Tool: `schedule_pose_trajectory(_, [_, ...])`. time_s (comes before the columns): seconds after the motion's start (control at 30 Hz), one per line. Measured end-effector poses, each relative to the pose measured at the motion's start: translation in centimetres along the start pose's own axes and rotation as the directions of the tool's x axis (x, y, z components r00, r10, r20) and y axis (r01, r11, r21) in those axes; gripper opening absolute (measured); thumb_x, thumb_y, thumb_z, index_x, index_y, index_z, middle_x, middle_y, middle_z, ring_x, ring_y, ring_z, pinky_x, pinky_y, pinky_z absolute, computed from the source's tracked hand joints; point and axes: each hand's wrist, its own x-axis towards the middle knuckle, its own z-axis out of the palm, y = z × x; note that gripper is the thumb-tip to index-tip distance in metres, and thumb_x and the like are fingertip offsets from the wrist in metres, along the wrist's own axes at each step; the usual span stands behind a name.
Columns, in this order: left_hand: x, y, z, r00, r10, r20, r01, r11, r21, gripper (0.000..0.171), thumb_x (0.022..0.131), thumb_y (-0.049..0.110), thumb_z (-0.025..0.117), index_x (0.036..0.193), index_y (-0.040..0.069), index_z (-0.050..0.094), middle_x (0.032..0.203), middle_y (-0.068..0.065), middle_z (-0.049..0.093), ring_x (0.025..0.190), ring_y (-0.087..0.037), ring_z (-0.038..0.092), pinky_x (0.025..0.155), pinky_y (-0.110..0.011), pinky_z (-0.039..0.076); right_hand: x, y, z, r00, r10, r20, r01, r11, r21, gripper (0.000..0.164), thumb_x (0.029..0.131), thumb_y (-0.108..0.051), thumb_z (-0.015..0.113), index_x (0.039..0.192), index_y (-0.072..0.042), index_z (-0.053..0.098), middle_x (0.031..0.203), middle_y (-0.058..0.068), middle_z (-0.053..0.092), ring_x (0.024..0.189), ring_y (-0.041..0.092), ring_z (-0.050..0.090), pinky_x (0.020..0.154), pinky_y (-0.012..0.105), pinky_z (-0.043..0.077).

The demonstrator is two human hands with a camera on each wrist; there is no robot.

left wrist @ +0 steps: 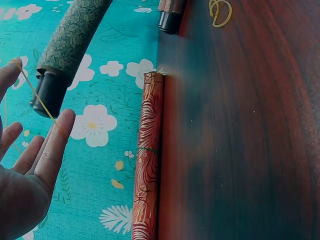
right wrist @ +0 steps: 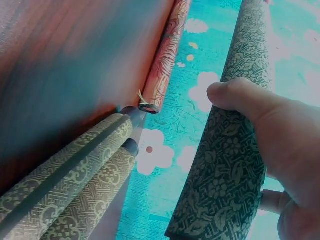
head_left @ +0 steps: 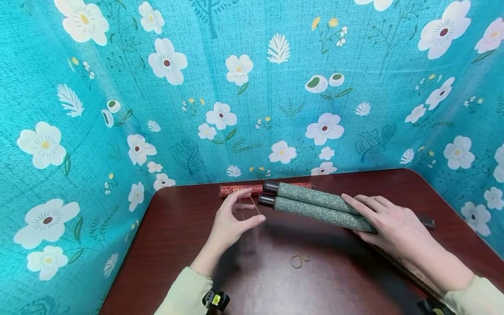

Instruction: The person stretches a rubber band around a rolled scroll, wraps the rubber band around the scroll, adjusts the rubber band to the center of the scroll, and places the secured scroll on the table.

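Observation:
My right hand [head_left: 393, 223] grips a double-rolled scroll [head_left: 319, 208] in green patterned fabric near its right end, holding it above the table. In the right wrist view the thumb lies across the dark fabric [right wrist: 220, 170]. The scroll's dark end knobs [head_left: 267, 201] point left, towards my left hand [head_left: 232, 218]. A thin rubber band [left wrist: 37, 95] is stretched between that hand's spread thumb and fingers. The band is just left of the knobs; whether it touches them I cannot tell.
A red patterned roll [head_left: 236, 190] lies along the table's back edge. Loose rubber bands [head_left: 296, 261] lie on the dark red table [head_left: 260, 284]. Beige patterned scrolls [right wrist: 75, 170] with dark ends lie at the right. A blue flowered cloth [head_left: 252, 109] hangs behind.

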Motion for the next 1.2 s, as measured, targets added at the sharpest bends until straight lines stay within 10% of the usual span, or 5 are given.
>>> schedule_pose_trajectory(0.3, [0.3, 0.3, -0.2, 1.000, 0.025, -0.009, -0.025, 0.999, -0.032, 0.074, 0.081, 0.022, 0.094, 0.147, 0.024, 0.061, 0.143, 0.001, 0.062, 0.123, -0.021, 0.067, 0.104, -0.052, 0.055, 0.8, -0.3, -0.1, 0.999, -0.037, -0.020, 0.038, 0.999, 0.029, 0.083, 0.104, -0.071, 0.023, 0.161, -0.018, 0.050, 0.132, 0.015, 0.068, 0.111, 0.034, 0.065, 0.053, 0.045, 0.059])
schedule_pose_trajectory(0.87, [0.5, 1.1, 1.1, 0.999, -0.001, 0.036, 0.006, 0.991, -0.137, 0.078, 0.080, 0.018, 0.094, 0.147, 0.026, 0.054, 0.134, -0.007, 0.060, 0.110, -0.025, 0.066, 0.088, -0.038, 0.061, 1.7, -0.5, 0.5, 0.995, -0.102, -0.021, 0.103, 0.993, 0.051, 0.084, 0.101, -0.070, 0.026, 0.161, -0.018, 0.050, 0.132, 0.014, 0.069, 0.111, 0.032, 0.066, 0.053, 0.042, 0.060])
schedule_pose_trajectory(1.03, [0.6, 1.4, 1.4, 0.998, -0.015, 0.054, 0.021, 0.994, -0.106, 0.075, 0.079, 0.020, 0.095, 0.143, 0.022, 0.057, 0.127, -0.006, 0.062, 0.104, -0.023, 0.065, 0.085, -0.045, 0.060, 1.8, -0.6, 0.5, 0.993, -0.121, -0.001, 0.121, 0.992, 0.036, 0.085, 0.093, -0.064, 0.072, 0.162, -0.019, 0.049, 0.132, 0.013, 0.069, 0.112, 0.031, 0.066, 0.051, 0.040, 0.059])
schedule_pose_trajectory(1.2, [0.7, 1.5, 1.6, 0.998, -0.007, 0.062, 0.013, 0.996, -0.090, 0.069, 0.078, 0.017, 0.095, 0.137, 0.021, 0.061, 0.125, -0.004, 0.061, 0.101, -0.021, 0.063, 0.082, -0.043, 0.060, 1.9, -0.8, 0.5, 0.991, -0.135, 0.000, 0.135, 0.991, 0.010, 0.121, 0.056, -0.033, 0.106, 0.162, -0.019, 0.049, 0.132, 0.013, 0.069, 0.113, 0.031, 0.066, 0.052, 0.040, 0.059])
